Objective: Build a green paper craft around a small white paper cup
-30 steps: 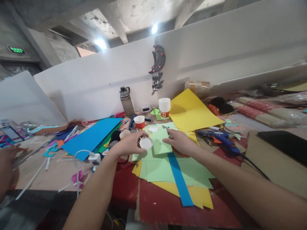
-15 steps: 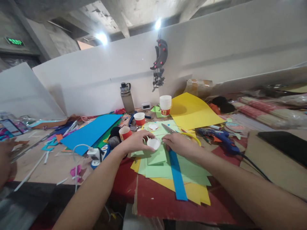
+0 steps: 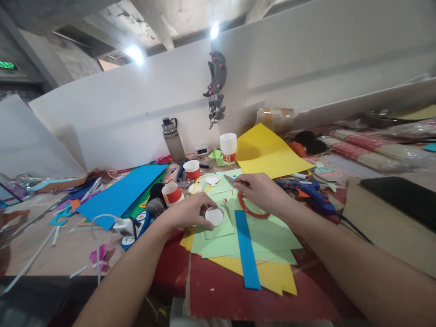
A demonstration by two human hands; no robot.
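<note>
My left hand point(image 3: 190, 211) is closed lightly on a white paper disc point(image 3: 214, 217), thumb and fingertips at its edge, just over a light green paper sheet point(image 3: 220, 230). My right hand point(image 3: 260, 188) grips a pair of scissors near the blades point(image 3: 229, 179), which point away to the left. Their red handle loop point(image 3: 254, 213) shows below the palm. A blue paper strip point(image 3: 247, 252) lies on the green sheets between my forearms. Beyond my hands lies another white disc with a red edge point(image 3: 213, 180). To the left, a red and white paper cup point(image 3: 171, 194) tilts over.
A cup point(image 3: 192, 170), a cup stack point(image 3: 228, 147) and a grey bottle point(image 3: 173, 141) stand behind. Yellow card point(image 3: 269, 152) and a blue glue gun point(image 3: 315, 195) lie right. Blue card point(image 3: 122, 193) and a plugged power strip point(image 3: 136, 231) are left.
My right hand has lifted with the scissors, bringing the red handle loop into view. My left hand still has the white disc. The view has shifted slightly right.
</note>
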